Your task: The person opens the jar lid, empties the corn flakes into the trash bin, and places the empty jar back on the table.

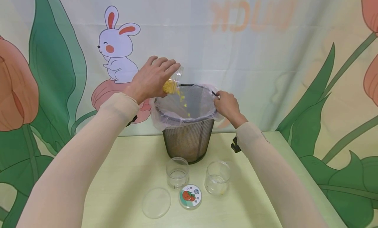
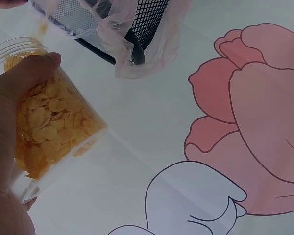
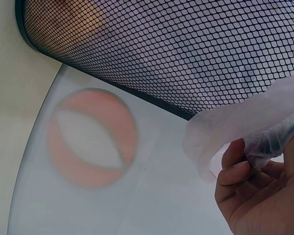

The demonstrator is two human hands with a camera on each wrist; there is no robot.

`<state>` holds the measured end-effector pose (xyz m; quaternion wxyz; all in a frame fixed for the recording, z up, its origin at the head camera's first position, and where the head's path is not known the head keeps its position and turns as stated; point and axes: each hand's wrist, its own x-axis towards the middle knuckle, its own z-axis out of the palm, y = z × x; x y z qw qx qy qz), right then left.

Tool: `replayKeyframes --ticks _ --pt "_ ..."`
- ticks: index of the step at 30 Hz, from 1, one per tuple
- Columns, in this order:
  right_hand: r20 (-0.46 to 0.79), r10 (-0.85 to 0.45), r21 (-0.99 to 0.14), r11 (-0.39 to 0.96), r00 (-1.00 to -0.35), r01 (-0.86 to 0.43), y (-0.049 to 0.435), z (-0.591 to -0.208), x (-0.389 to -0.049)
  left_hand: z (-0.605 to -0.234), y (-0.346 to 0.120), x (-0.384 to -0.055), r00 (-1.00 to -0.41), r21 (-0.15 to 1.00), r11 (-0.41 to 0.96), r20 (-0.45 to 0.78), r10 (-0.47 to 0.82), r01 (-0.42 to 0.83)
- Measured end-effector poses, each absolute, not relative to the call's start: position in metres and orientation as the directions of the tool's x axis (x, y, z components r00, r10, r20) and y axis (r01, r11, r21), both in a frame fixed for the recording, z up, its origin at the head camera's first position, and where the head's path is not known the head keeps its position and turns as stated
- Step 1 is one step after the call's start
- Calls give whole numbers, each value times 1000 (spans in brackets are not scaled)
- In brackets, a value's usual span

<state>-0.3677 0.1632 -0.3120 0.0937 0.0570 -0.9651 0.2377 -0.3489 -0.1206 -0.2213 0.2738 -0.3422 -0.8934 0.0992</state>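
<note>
My left hand point(image 1: 153, 75) grips a clear jar point(image 1: 178, 76) tipped over the left side of a black mesh trash bin point(image 1: 187, 141). Yellow flakes point(image 2: 51, 115), which look like cornflakes, fill much of the jar in the left wrist view. A thin stream of falling flakes point(image 1: 182, 97) drops from its mouth into the bin. A thin pinkish bag point(image 1: 160, 120) lines the bin and folds out over its rim. On the right side, my right hand point(image 1: 228, 105) holds the bin's rim, its fingers curled round the bag-covered edge in the right wrist view.
Two clear jars point(image 1: 177, 174) stand before the bin; the right jar point(image 1: 218, 178) has a small yellow bit near its base. Closer to me lie a clear round lid point(image 1: 156, 202) and a lid with a tomato picture point(image 1: 190, 196). A printed cloth point(image 1: 251, 64) hangs behind the table point(image 1: 127, 175).
</note>
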Motion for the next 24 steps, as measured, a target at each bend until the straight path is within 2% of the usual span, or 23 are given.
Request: replayKeyframes --ticks 24 --pt "205 -69 -449 880 -976 -156 163 -311 -366 -219 -119 -349 -618 -406 738 405 673 538"
